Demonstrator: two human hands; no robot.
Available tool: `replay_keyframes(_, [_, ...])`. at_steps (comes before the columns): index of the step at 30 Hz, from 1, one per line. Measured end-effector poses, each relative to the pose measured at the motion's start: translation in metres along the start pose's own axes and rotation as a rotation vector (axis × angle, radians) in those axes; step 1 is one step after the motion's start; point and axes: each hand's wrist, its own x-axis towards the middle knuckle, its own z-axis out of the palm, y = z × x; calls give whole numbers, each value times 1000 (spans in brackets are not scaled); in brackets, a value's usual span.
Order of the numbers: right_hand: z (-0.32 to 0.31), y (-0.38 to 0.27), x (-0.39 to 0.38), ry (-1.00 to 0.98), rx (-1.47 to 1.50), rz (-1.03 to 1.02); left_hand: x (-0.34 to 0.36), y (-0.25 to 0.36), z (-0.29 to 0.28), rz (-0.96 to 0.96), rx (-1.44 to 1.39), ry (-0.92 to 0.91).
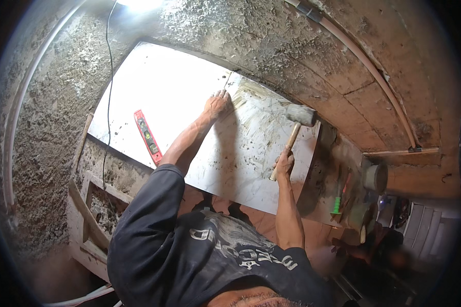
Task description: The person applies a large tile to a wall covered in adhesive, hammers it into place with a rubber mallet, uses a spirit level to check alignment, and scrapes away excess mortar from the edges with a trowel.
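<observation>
A rubber mallet (pixel 300 115) with a grey head and a pale wooden handle is gripped in my right hand (pixel 285 162), closed around the lower handle. Its head hangs over the right end of a white slab surface (pixel 251 169), smeared with brownish grout or mortar. My left hand (pixel 217 104) rests on the surface near its far edge, fingers stretched out and lying flat. Beside those fingertips runs a thin seam (pixel 228 79). A red spirit level (pixel 147 137) lies on the bright left part, near my left forearm.
A black cable (pixel 108 77) hangs across the left end of the slab. Rough plastered wall (pixel 41 117) rises behind it. A wooden frame (pixel 123 195) stands at left. At right are a green-handled tool (pixel 336 205), a bucket (pixel 376 178) and a curved pipe (pixel 366 59).
</observation>
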Motion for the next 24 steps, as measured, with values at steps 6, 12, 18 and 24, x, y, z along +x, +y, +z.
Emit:
replay_keyframes(6, [16, 0, -5, -17, 29, 28, 0, 5, 13, -7, 17, 53])
replay_keyframes(12, [24, -3, -14, 37, -36, -35, 7, 1, 10, 44, 36, 58])
replay_keyframes(18, [0, 1, -31, -41, 29, -61, -2, -5, 7, 108, -108, 96])
replay_keyframes(24, [-39, 22, -39, -181, 11, 19, -5, -12, -15, 118, -239, 59])
